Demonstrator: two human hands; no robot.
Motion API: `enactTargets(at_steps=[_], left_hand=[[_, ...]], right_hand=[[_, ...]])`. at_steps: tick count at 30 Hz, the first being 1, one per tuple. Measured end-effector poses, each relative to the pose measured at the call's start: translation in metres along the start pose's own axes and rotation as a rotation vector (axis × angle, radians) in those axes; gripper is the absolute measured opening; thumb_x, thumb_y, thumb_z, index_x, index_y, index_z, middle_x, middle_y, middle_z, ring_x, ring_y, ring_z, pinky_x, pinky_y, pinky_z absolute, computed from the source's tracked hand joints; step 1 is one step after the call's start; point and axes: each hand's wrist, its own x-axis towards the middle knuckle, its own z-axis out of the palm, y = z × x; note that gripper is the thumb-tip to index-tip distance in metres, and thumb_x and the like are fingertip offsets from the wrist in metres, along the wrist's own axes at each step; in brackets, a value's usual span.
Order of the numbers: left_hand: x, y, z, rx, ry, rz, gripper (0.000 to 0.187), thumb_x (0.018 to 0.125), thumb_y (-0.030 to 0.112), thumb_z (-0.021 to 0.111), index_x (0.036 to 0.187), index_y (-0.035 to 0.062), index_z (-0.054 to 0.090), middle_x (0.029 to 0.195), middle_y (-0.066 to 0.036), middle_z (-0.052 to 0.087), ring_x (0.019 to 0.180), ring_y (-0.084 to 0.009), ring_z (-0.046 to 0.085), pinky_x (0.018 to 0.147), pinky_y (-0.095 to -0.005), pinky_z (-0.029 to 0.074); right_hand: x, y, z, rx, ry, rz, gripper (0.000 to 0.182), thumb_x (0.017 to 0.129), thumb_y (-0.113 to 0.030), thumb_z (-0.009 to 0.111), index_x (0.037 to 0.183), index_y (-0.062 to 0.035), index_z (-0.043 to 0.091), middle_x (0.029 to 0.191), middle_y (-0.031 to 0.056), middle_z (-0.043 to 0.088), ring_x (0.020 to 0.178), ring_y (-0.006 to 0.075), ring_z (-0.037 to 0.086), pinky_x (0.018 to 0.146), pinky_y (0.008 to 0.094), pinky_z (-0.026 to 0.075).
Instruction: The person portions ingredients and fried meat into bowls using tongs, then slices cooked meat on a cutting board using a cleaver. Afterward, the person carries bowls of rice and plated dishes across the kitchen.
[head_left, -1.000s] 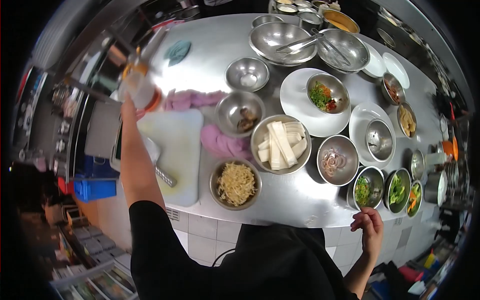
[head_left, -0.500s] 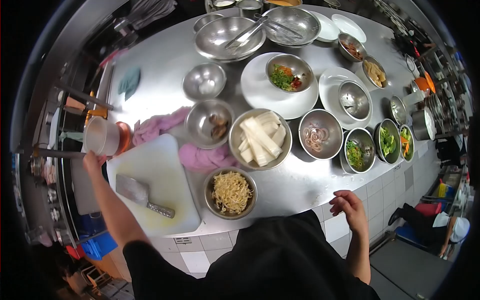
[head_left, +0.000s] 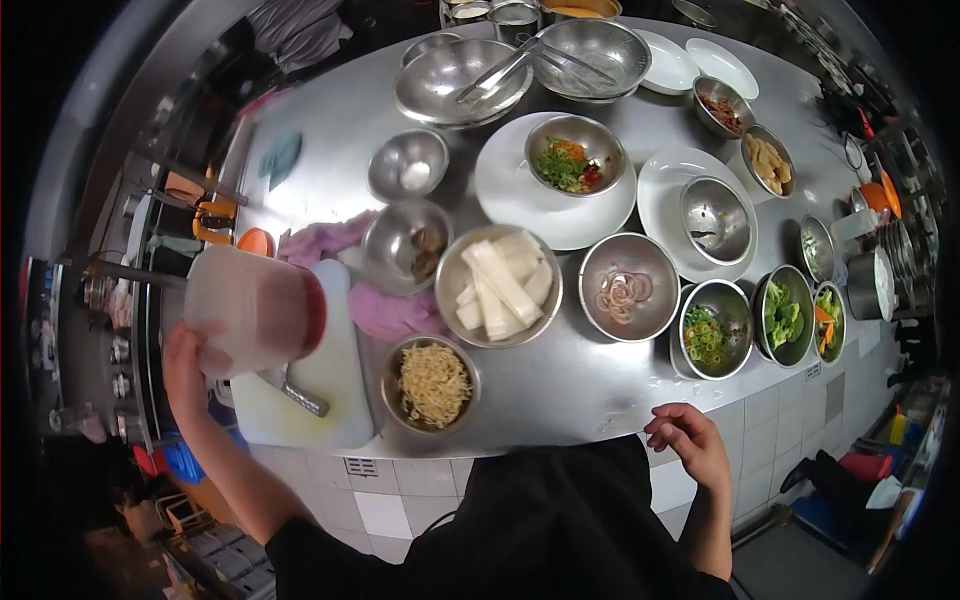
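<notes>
The left hand (head_left: 187, 372) is clamped on the wall of a translucent plastic tub (head_left: 245, 305) at 9 o'clock in the view. Compared with half a second earlier, the tub is closer to the camera and overlaps the white cutting board (head_left: 338, 425); consequently, it hides most of the cleaver (head_left: 307, 400) blade, leaving the handle visible at 8 o'clock. Reddish contents show at the tub's right end. The right hand (head_left: 692, 445), at 4 o'clock, holds nothing; its fingers are loosely bent, below the sliced-scallion bowl (head_left: 712, 335). No brand, label or writing is legible.
</notes>
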Motion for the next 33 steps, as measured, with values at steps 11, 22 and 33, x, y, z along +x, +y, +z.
enactTargets(at_steps=[11, 22, 33], left_hand=[[-0.206, 0.153, 0.251, 0.011, -0.237, -0.039, 0.026, 0.084, 0.011, 0.045, 0.096, -0.0052, 0.063, 0.081, -0.013, 0.068, 0.049, -0.0173, 0.059, 0.051, -0.0273, 0.049], [-0.299, 0.267, 0.457, -0.253, -0.537, -0.054, 0.021, 0.087, 0.006, 0.051, 0.1, -0.0018, 0.065, 0.076, -0.005, 0.064, 0.061, -0.0126, 0.062, 0.059, -0.0264, 0.05], [-0.33, 0.293, 0.489, -0.075, -0.679, 0.14, 0.015, 0.089, 0.012, 0.054, 0.08, 0.0001, 0.054, 0.066, -0.007, 0.06, 0.062, -0.012, 0.061, 0.055, -0.0306, 0.044]], right_hand=[[-0.016, -0.028, -0.201, -0.124, -0.39, -0.192, 0.03, 0.093, -0.011, 0.066, 0.12, -0.0011, 0.062, 0.096, 0.0081, 0.07, 0.086, 0.0143, 0.066, 0.077, 0.0273, 0.051], [-0.065, -0.049, -0.342, -0.02, -0.284, -0.265, 0.033, 0.091, -0.009, 0.064, 0.122, 0.0021, 0.059, 0.096, 0.011, 0.069, 0.085, 0.0176, 0.065, 0.078, 0.031, 0.052], [-0.08, -0.051, -0.341, 0.006, -0.294, -0.255, 0.031, 0.094, -0.01, 0.062, 0.122, 0.0025, 0.057, 0.097, 0.0123, 0.068, 0.086, 0.0171, 0.065, 0.08, 0.0312, 0.053]])
